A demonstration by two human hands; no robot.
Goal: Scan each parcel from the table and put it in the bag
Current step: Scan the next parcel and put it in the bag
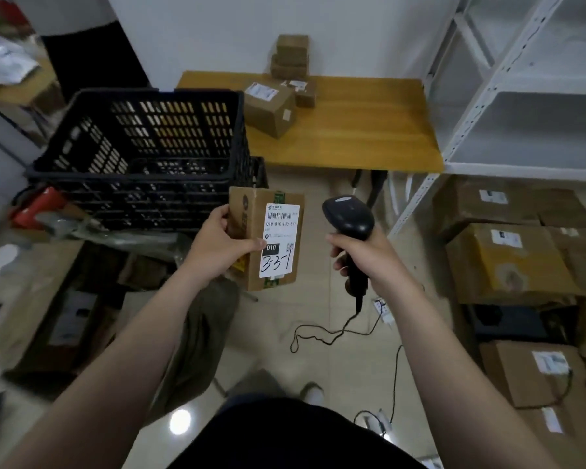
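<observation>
My left hand (217, 245) clamps the small brown cardboard box (247, 214) upright by its left edge, with the thumb tip at the edge of its smooth white label. Just to the right, my right hand (369, 255) is curled round the handle of the glossy black plastic scanner (349, 218), whose rounded head is clear of the box. Beyond the left hand stands a black lattice plastic crate (142, 170). Farther off, square cardboard parcels (268, 106) sit on the yellow wooden table (369, 130).
</observation>
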